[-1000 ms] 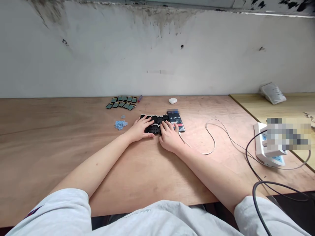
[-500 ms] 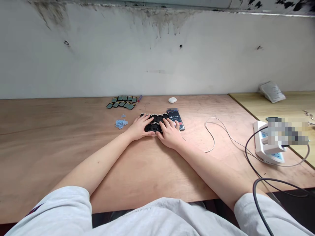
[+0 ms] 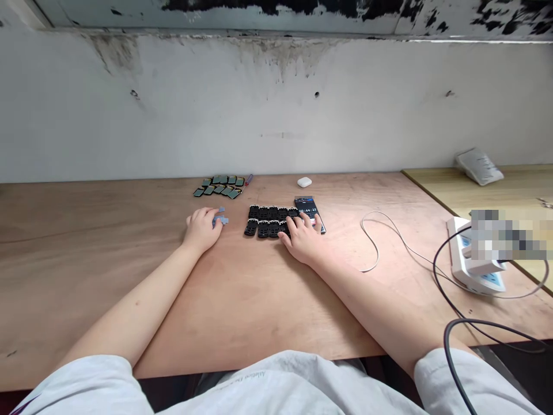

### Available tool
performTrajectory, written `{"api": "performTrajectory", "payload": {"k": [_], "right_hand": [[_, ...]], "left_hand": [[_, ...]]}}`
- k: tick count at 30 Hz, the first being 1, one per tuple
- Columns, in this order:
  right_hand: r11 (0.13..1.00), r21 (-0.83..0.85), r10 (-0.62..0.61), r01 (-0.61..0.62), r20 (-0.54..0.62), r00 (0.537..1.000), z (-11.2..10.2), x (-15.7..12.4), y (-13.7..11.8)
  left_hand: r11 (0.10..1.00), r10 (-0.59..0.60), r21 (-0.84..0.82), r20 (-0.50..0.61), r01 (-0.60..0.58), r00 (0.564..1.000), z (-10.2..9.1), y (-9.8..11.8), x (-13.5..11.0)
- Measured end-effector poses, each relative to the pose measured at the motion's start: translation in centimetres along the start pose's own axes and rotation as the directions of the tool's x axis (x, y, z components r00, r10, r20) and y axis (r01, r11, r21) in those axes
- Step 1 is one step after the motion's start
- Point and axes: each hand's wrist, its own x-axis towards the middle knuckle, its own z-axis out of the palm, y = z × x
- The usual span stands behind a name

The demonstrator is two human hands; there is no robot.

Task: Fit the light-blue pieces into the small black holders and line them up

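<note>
My left hand (image 3: pixel 202 229) lies over a small pile of light blue pieces (image 3: pixel 223 220), thumb and forefinger apart around it; its other fingertips are hidden. A further light blue piece (image 3: pixel 222 209) shows just beyond the forefinger. Two rows of black plastic casings (image 3: pixel 268 229) lie side by side on the table to the right of this hand. My right hand (image 3: pixel 302 237) rests at the right end of the rows with its fingers spread, covering some casings. Partly behind its fingers is a phone (image 3: pixel 306 204) with a timer on its screen.
Several dark-edged parts with grey-green screens (image 3: pixel 220 189) lie near the wall, beside a small screwdriver (image 3: pixel 249 180). A white earbud case (image 3: pixel 305 182) is at the back. To the right are a white cable (image 3: pixel 377 245), a power strip (image 3: pixel 477 276) and a black cable (image 3: pixel 449 340).
My left hand has left the black casings and moved left to the light blue pile. My right hand stays at the casings' right end. The view has tilted up slightly.
</note>
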Motion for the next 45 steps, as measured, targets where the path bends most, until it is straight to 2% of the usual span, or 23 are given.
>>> {"api": "performTrajectory", "payload": {"k": [2,7,13,20,23,25,28,29,30,32,35,40,45], "right_hand": [[1.0,-0.013,0.012,-0.013,-0.029,1.0,-0.1,-0.3,-0.4],[0.999,-0.036,0.017,-0.02,-0.075,0.997,-0.6,-1.0,-1.1],[0.998,-0.058,0.023,-0.03,-0.132,0.991,-1.5,-1.6,-1.5],[0.998,-0.056,0.01,-0.017,-0.118,0.993,-1.4,-1.6,-1.1],[0.991,0.028,-0.127,0.131,-0.115,0.985,-1.3,-1.7,-1.1],[0.955,0.113,-0.263,0.275,-0.109,0.959,-1.2,-1.8,-1.3],[0.859,0.254,-0.435,0.444,-0.092,0.896,-1.3,-2.0,-1.5],[0.811,0.3,-0.506,0.502,-0.069,0.86,-1.4,-2.1,-1.6],[0.764,0.34,-0.568,0.548,-0.046,0.821,-1.4,-2.1,-1.6],[0.721,0.383,-0.619,0.578,-0.018,0.785,-1.6,-2.1,-1.5],[0.757,0.375,-0.576,0.535,-0.004,0.817,-1.6,-2.0,-1.3],[0.81,0.358,-0.504,0.465,0.017,0.864,-1.1,-1.7,-0.9],[0.804,0.365,-0.504,0.469,-0.001,0.864,-0.7,-1.4,-1.0]], "left_hand": [[1.0,-0.019,-0.011,0.021,0.019,1.0,0.0,-0.3,0.0],[1.0,0.026,0.002,0.081,-0.027,0.996,0.2,0.0,0.1],[0.998,0.057,-0.043,0.088,-0.053,0.994,0.0,0.1,0.1],[0.975,0.173,-0.13,-0.051,-0.179,0.984,-0.8,0.8,0.0],[0.946,0.238,-0.201,-0.095,-0.253,0.967,-1.0,1.8,-0.5],[0.913,0.282,-0.272,-0.118,-0.305,0.952,-1.0,3.0,-1.3],[0.853,0.34,-0.378,-0.121,-0.36,0.933,-1.0,5.4,-3.0],[0.835,0.354,-0.41,-0.108,-0.366,0.929,-1.0,6.3,-3.6],[0.821,0.358,-0.445,-0.088,-0.359,0.929,-1.0,7.1,-4.1],[0.798,0.339,-0.518,-0.036,-0.307,0.94,-1.1,8.6,-4.7],[0.77,0.302,-0.595,0.023,-0.23,0.953,-1.3,9.8,-4.8],[0.745,0.302,-0.647,0.104,-0.166,0.948,-1.5,9.9,-4.4],[0.761,0.364,-0.627,0.198,-0.168,0.91,-2.0,10.1,-4.9]]}}
